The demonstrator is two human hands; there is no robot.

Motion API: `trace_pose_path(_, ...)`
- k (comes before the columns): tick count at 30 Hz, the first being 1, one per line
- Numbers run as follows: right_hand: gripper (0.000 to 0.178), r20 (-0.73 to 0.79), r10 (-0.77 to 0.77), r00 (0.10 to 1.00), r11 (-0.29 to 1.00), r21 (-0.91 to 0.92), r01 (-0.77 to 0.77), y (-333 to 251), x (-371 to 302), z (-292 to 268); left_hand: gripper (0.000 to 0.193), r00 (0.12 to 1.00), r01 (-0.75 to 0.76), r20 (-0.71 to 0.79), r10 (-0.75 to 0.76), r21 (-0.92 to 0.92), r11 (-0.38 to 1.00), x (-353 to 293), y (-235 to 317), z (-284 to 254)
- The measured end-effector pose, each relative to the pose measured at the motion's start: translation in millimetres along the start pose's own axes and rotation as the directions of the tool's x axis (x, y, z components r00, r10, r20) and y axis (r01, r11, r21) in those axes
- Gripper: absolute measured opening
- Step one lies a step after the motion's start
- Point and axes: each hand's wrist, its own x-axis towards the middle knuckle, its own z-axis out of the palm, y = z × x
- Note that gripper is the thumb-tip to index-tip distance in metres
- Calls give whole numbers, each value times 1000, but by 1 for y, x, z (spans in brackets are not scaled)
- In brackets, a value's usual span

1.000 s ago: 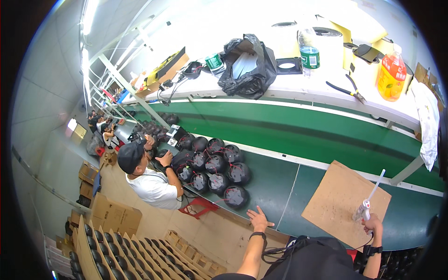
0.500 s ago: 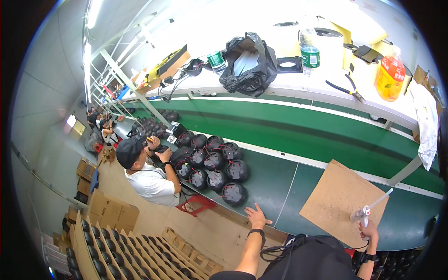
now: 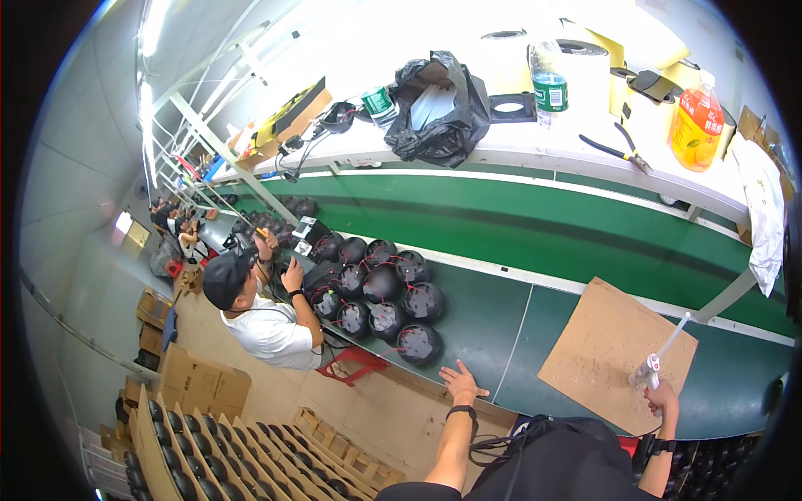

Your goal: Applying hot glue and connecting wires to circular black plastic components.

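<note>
my right hand (image 3: 662, 399), watched from afar, clasping a white glue gun (image 3: 646, 372), its body just ahead, my left hand (image 3: 462, 382) spread free, well left of the gun

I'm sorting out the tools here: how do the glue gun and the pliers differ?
The glue gun is mostly white, a pale stick jutting from it; the pliers have black-and-yellow handles. The glue gun is gripped in the right hand over the cardboard sheet; the pliers lie on the white shelf, handles spread. Both are hand tools.
</note>
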Motion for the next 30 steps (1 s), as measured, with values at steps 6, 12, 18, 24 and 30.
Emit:
trace_pose_path(6, 11, 10, 19, 1000, 1000, -4, -19, -12, -6, 2, 145, 1000, 5, -16, -5, -4, 1000, 2, 0, -4)
trace_pose_path(12, 12, -27, -45, 999, 998, 44, 46, 3, -8, 7, 149, 1000, 1, -21, -1, 2, 1000, -3, -1, -4)
trace_pose_path(18, 14, -11, -23, 1000, 996, 89, 24, 3, -21, 5, 150, 999, -21, -29, 23, 41, 999, -4, -4, 9)
trace_pose_path(24, 22, -14, -135, 991, 991, -5, 135, 30, 11, 11, 154, 996, -67, -67, 65, -17, 998, 7, -9, 10)
trace_pose_path(30, 20, -5, -24, 1000, 999, -36, 24, 3, 0, 7, 155, 999, -51, -19, 51, 34, 998, 19, -9, 7)
